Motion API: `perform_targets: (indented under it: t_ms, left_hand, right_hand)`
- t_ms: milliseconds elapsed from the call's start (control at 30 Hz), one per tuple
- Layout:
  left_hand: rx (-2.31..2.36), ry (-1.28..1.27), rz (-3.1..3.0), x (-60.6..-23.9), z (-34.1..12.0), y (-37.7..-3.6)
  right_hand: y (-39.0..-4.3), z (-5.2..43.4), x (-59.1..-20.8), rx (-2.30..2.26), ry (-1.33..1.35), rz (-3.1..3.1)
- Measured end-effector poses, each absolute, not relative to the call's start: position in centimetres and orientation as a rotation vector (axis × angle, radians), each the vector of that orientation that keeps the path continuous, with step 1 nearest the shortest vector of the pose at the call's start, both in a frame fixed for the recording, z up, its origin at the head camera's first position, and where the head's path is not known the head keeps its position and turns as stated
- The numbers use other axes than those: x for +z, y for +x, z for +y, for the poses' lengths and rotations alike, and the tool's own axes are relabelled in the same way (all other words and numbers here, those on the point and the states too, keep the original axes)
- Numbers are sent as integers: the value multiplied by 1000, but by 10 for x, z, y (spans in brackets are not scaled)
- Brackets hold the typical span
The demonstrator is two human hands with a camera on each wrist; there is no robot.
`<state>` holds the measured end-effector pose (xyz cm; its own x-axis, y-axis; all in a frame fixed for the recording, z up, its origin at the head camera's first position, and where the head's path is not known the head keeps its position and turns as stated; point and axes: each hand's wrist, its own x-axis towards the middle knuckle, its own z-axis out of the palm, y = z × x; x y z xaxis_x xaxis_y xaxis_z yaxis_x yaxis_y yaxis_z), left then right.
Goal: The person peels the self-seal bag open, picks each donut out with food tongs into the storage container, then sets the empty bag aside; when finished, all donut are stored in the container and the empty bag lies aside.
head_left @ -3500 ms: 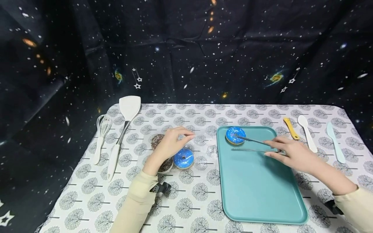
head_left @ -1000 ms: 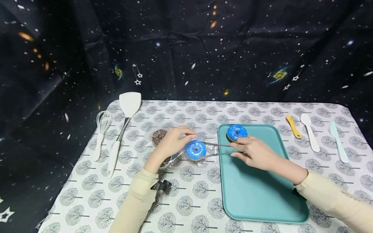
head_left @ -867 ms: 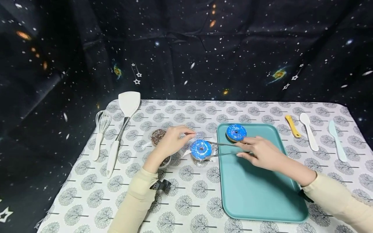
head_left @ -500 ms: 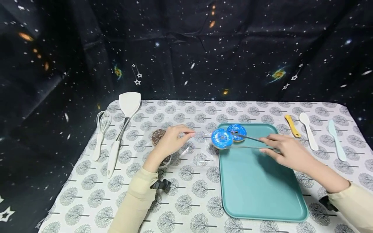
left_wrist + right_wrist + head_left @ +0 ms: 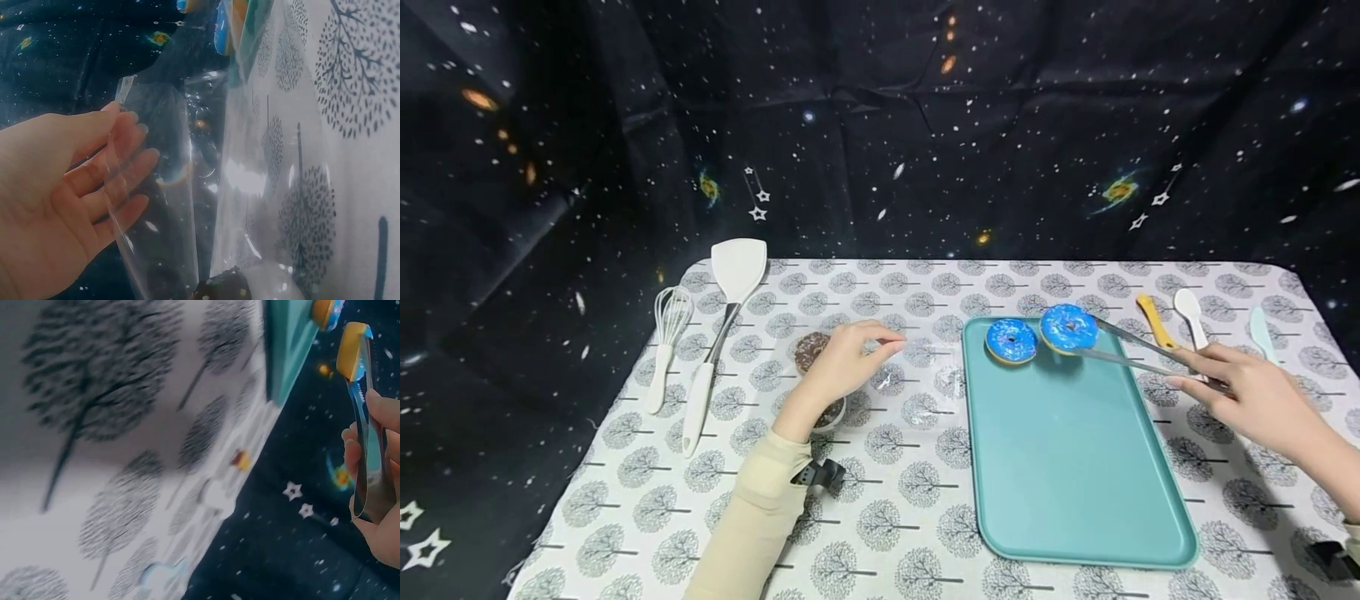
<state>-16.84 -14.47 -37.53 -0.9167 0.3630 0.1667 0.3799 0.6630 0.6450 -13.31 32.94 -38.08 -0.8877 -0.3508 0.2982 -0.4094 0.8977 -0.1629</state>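
Note:
My left hand (image 5: 842, 362) pinches the rim of a clear plastic bag (image 5: 162, 187) between thumb and forefinger, the other fingers lying behind the film in the left wrist view. Chocolate doughnuts (image 5: 810, 350) with sprinkles lie in the bag, partly hidden by that hand. Metal tongs (image 5: 1138, 364) are gripped in my right hand (image 5: 1255, 392), and their tips clamp a blue sprinkled doughnut (image 5: 1066, 327). That doughnut hangs over the far edge of a teal tray (image 5: 1075, 475), its shadow below. A second blue doughnut (image 5: 1011, 342) rests in the tray's far left corner.
Left of the bag lie a whisk (image 5: 662, 350) and a white spatula (image 5: 737, 267). Beyond the tray's right side are a yellow-handled utensil (image 5: 1153, 319), a white spoon (image 5: 1189, 310) and a pale blue knife (image 5: 1262, 333). A tree-print cloth (image 5: 880, 533) covers the table.
With the tongs, my right hand has drawn the second blue doughnut out of the bag and carried it right, past the first one, over the tray. My left hand has stayed in place.

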Motion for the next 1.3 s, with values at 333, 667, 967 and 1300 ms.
perform_targets:
  t_ms: [333, 667, 967, 1300]
  left_hand:
    - [-1102, -616, -2846, -375, -144, -168]
    - [-1103, -639, -2836, -377, -146, -167]
    - [-1095, -631, -2841, -376, -146, -170]
    - [-1102, -618, -2846, -375, -146, -168]
  right_hand:
    - [-138, 350, -401, 207, 531, -2877]
    - [-141, 348, -408, 253, 494, -3015]
    - [-143, 350, -402, 223, 505, -3109]
    - [-141, 355, -379, 275, 462, -3049]
